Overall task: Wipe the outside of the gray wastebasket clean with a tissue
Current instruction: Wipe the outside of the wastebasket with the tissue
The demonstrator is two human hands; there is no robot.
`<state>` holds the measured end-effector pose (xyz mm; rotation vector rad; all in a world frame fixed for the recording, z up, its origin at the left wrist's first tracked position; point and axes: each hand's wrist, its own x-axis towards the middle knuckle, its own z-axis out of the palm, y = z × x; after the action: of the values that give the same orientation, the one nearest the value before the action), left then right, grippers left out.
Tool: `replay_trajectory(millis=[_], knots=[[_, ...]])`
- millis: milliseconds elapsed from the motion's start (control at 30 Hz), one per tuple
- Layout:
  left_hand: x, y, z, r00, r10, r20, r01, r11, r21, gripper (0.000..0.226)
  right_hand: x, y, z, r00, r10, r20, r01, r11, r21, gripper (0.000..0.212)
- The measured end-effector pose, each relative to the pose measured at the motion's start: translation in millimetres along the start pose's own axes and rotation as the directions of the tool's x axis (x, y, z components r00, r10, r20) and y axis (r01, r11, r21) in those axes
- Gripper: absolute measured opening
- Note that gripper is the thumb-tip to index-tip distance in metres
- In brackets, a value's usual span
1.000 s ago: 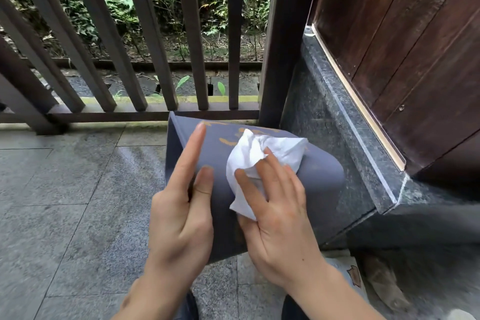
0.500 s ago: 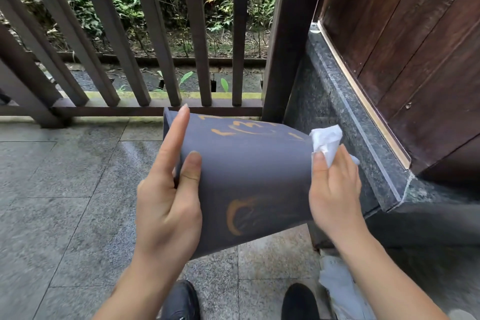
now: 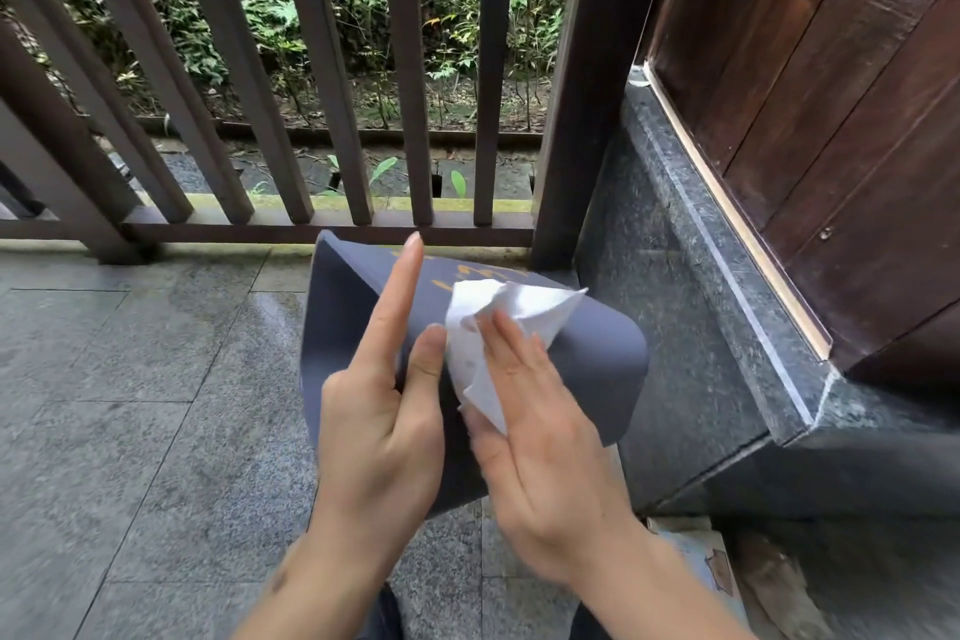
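The gray wastebasket [image 3: 597, 359] is held off the floor on its side, its rounded end to the right and yellow markings on its far upper face. My left hand [image 3: 382, 411] grips its near left part, index finger stretched up along the surface, thumb pressed on top. My right hand [image 3: 540, 452] lies flat on the basket's upper side and presses a crumpled white tissue [image 3: 483, 327] against it. The tissue sits right beside my left thumb. The basket's underside and opening are hidden.
A dark wooden railing [image 3: 322, 68] stands just beyond the basket, with plants behind it. A dark stone ledge [image 3: 701, 276] and a wooden door [image 3: 831, 120] are close on the right. Gray stone floor tiles [image 3: 130, 405] spread to the left. Paper scraps [image 3: 717, 566] lie by my right forearm.
My right hand with the tissue has swept from the basket's right end back to the middle, next to my left thumb. The basket has tilted slightly in my left hand.
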<state>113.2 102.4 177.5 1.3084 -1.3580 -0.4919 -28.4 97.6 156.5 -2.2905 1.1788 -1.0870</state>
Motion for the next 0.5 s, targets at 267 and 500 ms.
replay_trajectory(millis=[267, 500], knots=[[1.3, -5.7, 5.0, 0.988, -0.156, 0.003, 0.153, 0.965, -0.212, 0.060, 1.3, 31.3, -7.4, 0.993, 0.111, 0.033, -0.108, 0.991, -0.084, 0.060], [0.6, -4.1, 6.9, 0.988, -0.153, 0.000, 0.151, 0.969, -0.194, 0.057, -2.5, 83.7, -38.1, 0.826, 0.564, 0.009, -0.560, 0.821, -0.114, 0.053]])
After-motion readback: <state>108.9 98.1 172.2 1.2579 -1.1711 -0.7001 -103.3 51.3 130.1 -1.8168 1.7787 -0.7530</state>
